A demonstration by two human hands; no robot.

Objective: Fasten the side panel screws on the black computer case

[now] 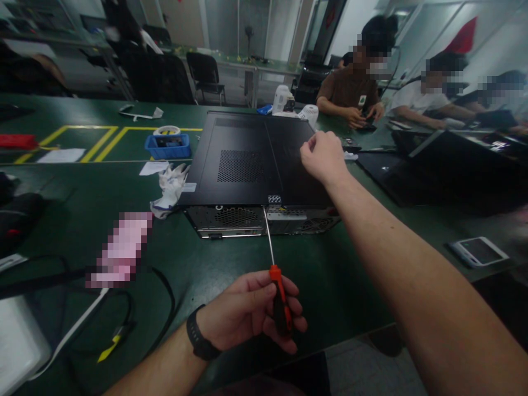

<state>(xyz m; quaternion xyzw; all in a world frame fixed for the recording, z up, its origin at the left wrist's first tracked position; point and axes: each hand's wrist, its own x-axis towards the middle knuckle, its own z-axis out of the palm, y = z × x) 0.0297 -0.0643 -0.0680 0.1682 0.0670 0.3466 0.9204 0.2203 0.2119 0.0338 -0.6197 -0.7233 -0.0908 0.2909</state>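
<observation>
A black desktop computer case [247,135] lies on its side on the green table, its perforated back panel towards me. My left hand [247,311] grips the red and black handle of a screwdriver [281,305]. The screwdriver's shaft slants up to the top rear edge of the case, where its tip meets the panel near a patterned label [274,199]. Over the right part of the case's top, my right hand [325,155] is closed, thumb and fingers drawn together. Whatever those fingers may hold is too small or hidden to make out.
Left of the case are white gloves [171,187] and a blue bin [168,147]. Cables and a blurred pink phone-shaped object [126,242] lie nearer on the left. A white-edged device [480,251] and black panels [391,176] lie right. Co-workers sit at the far right.
</observation>
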